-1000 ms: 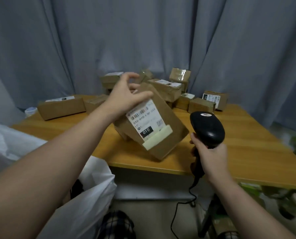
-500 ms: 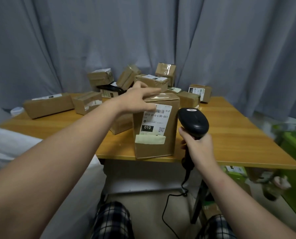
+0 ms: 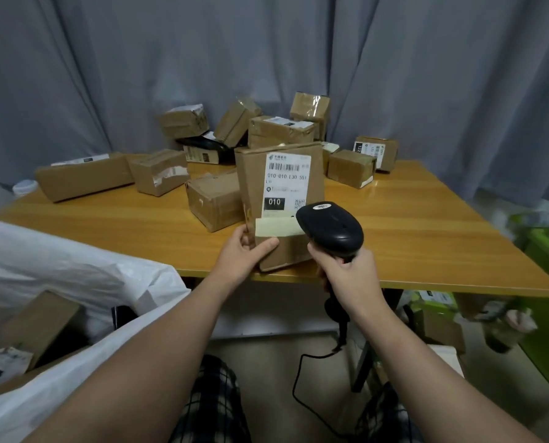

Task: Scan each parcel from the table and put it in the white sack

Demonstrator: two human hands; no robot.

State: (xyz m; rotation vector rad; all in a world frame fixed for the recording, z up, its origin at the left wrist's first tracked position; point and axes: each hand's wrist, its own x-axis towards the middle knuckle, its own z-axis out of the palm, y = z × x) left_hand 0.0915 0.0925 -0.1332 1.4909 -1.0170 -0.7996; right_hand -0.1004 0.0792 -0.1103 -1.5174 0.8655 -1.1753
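**A:** Parcel position?

**B:** One brown parcel (image 3: 279,251) is noted standing upright at the near edge of the table (image 3: 426,238), lower edge down on the wood. Its shipping label (image 3: 286,183) is turned toward the camera. A barcode, "010-010 130 551" and a black "010" block can be read. A pale tape strip (image 3: 274,227) is noted just under the label.

**A:** Left hand?

**B:** The parcel's lower left corner is gripped by the left hand (image 3: 244,254), with the thumb laid across the front face and the fingers hidden behind.

**A:** Right hand?

**B:** The handle of a black scanner (image 3: 330,228) is held in the right hand (image 3: 343,270), fingers wrapped round it. The scanner head is seen in front of the parcel's lower right part. Contact with the cardboard cannot be judged. A black cable (image 3: 302,388) is seen trailing from the handle down to the floor.

**A:** The sack?

**B:** The white sack (image 3: 75,270) is recorded at the left, beside and below the table, mouth open. A brown box (image 3: 39,324) is visible inside. A second labelled item lies next to it, too blurred to be identified.

**A:** Remaining stock?

**B:** Several cardboard parcels (image 3: 279,131) are piled at the table's far side, against a grey curtain (image 3: 107,75). A long box (image 3: 84,180) is set apart at the far left. One more box (image 3: 215,199) is placed just behind and left of the held parcel.
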